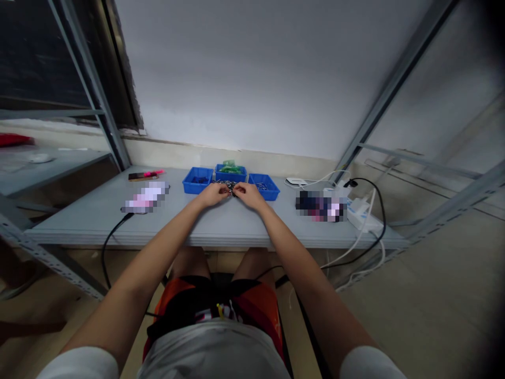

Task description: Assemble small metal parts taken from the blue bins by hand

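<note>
My left hand (215, 194) and my right hand (248, 195) meet over the middle of the grey table, their fingertips close together. Both have fingers pinched; whatever sits between them is too small to name. Just beyond the fingertips lies a pile of small dark and silvery pieces (225, 184), partly covered by my hands. Around it stand three blue trays: the left tray (191, 188) has dark pieces in it, the back tray (217, 176) carries green pieces (231, 167), and the right tray (275, 196) contains small thin pieces.
On the left of the table (213, 226) lie a blurred-out device (145, 198) with a black cable and a dark flat item (142, 176) with something pink. To the right are another blurred-out object (320, 206), a white power strip (365, 218) and loose cables. Metal posts flank both sides.
</note>
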Demonstrator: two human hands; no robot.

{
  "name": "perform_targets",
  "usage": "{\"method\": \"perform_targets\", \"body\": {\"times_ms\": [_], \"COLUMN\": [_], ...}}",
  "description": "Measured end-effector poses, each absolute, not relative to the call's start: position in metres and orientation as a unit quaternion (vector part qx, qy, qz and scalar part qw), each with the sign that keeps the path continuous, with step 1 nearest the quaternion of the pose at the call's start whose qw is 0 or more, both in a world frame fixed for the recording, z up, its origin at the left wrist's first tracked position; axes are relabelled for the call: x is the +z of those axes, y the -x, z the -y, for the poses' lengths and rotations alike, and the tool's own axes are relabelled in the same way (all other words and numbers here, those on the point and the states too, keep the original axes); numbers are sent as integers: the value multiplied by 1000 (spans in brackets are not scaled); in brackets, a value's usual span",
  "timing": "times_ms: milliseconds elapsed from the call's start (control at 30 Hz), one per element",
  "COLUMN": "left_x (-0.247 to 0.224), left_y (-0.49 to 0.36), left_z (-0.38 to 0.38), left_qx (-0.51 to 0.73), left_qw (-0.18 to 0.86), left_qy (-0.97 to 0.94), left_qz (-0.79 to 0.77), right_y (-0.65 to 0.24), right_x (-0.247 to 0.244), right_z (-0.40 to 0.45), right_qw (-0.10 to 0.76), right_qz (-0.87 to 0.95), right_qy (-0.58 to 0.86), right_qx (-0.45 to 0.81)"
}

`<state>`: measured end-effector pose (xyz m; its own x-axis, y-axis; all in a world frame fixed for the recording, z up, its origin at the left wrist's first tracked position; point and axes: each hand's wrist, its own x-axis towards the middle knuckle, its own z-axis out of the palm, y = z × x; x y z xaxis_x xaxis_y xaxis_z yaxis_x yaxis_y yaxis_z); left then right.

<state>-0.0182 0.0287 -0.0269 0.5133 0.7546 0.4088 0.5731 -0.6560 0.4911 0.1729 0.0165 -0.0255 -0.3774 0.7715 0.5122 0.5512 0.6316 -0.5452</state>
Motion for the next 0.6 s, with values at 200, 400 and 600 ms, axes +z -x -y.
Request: {"method": "perform_targets", "body": {"times_ms": [200,400,600], "left_x": [-26,-27,-27], "left_y": [20,18,17], "left_z": [-30,-30,-29], "left_qx": [333,347,346], "left_qw": [146,142,153], "left_qy": [-846,-853,-855], "left_qz": [-390,-363,-354], "right_y": [-175,-176,-176], "right_x": [-28,-28,-29], "right_z": [-19,-16,-16], "right_qw": [367,323,306], "right_qz": [817,832,842], "right_qy": [418,424,417], "right_qx": [151,153,152]}}
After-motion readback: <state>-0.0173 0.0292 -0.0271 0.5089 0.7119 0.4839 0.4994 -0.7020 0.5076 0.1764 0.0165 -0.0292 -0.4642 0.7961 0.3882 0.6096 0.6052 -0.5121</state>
